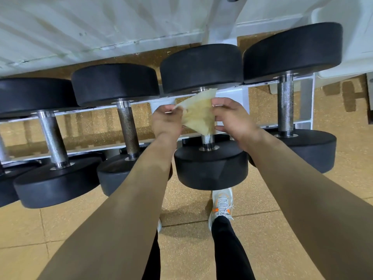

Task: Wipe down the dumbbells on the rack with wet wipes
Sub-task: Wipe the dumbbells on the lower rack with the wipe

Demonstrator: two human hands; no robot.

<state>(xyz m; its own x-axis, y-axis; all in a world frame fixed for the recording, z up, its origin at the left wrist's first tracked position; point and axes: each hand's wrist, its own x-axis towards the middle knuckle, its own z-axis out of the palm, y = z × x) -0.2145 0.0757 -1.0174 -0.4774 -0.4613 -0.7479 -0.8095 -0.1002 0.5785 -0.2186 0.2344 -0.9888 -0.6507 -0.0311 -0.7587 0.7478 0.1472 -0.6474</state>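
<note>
Yellowish and limp, the wet wipe (198,115) is stretched between the left hand (167,123) and the right hand (235,122). Each hand pinches an edge with curled fingers, just above the knurled steel handle of a dumbbell (211,168). The wipe looks light, soft and easily torn. The dumbbell looks heavy and is best wiped where it lies on the white rack (302,125). Tan speckled floor (187,239) lies below.

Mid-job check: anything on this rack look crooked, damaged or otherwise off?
Dumbbells sit evenly on the rack. One oddity: the wet wipe, pinched between the left hand and right hand above a dumbbell handle, looks yellow-brown rather than white, probably soiled.
</note>
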